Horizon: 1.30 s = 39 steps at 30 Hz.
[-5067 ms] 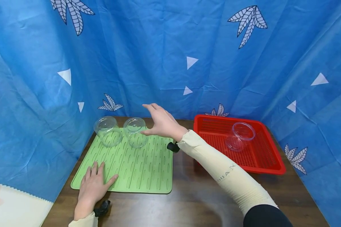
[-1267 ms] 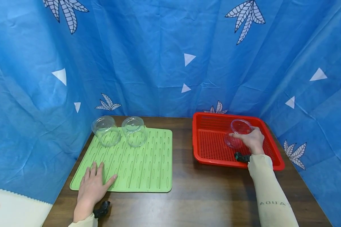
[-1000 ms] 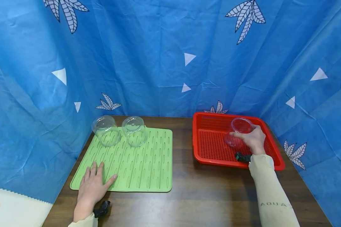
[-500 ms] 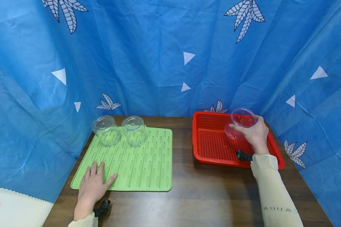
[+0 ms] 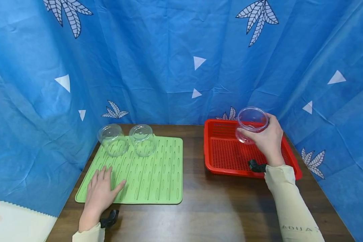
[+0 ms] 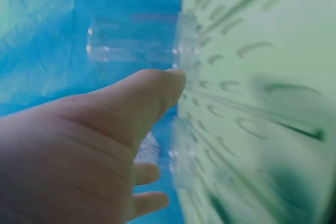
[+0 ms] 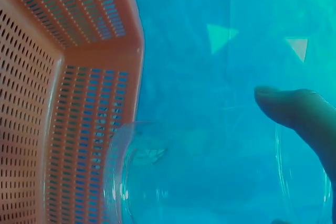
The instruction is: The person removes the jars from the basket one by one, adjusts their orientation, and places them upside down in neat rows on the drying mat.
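Observation:
My right hand (image 5: pixel 267 137) grips a clear plastic cup (image 5: pixel 243 134), thumb on the near side, mouth facing up. In the head view the cup appears over the red basket (image 5: pixel 210 164), its rim above the basket's back edge. The right wrist view shows the cup's rounded end (image 7: pixel 123 182) near the basket wall. My left hand (image 5: pixel 99 193) has its fingers spread over the front left of the green ridged mat (image 5: pixel 157 174); whether it touches the mat I cannot tell. Two more clear cups, a left one (image 5: pixel 113 143) and a right one (image 5: pixel 143 143), stand upside down at the mat's back edge.
All this is on a dark wooden table (image 5: pixel 196 211). A blue patterned curtain (image 5: pixel 169 60) encloses the back and both sides. Pale cloth (image 5: pixel 15 218) hangs at the lower left. Bare wood separates the mat from the basket.
My right hand moved from the mat side to the basket, took hold of the cup there and raised it. My left hand shifted slightly just now; the mat's two cups stay put.

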Tool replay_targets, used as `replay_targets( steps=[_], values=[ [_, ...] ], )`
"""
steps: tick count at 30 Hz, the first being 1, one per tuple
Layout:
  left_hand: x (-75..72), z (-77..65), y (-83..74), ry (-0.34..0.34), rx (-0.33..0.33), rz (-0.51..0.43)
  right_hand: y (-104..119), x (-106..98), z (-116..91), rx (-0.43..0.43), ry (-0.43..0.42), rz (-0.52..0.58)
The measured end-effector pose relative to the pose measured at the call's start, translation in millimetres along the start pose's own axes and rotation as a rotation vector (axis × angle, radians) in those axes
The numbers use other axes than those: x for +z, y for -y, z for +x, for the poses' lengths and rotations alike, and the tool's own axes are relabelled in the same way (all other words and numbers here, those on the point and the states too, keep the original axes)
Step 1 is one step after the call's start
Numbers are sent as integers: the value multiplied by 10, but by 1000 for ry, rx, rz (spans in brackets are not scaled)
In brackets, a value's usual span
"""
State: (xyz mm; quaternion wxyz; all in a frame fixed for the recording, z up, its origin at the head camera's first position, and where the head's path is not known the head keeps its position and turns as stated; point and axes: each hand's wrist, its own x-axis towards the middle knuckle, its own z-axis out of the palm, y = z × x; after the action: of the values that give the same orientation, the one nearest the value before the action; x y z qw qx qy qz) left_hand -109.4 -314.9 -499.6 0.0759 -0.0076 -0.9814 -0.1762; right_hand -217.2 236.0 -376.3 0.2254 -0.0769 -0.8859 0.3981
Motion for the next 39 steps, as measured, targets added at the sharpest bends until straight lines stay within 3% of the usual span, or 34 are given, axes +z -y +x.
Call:
replay_targets(
  steps=[6,17,28,39],
  values=[
    [-145,150,-214,-134,93,-30,156,60,-70,-110,-50,-50],
    [-360,539,-646,-234,254,-264,473,159,-195,-332,-121,-101],
    [-570,845,-1136,-226,375,-366,754,246,-313,-439,-123,-138],
    [-696,989,-1540,-232,463,-468,972,325,-416,-629,-180,-216]
  ],
)
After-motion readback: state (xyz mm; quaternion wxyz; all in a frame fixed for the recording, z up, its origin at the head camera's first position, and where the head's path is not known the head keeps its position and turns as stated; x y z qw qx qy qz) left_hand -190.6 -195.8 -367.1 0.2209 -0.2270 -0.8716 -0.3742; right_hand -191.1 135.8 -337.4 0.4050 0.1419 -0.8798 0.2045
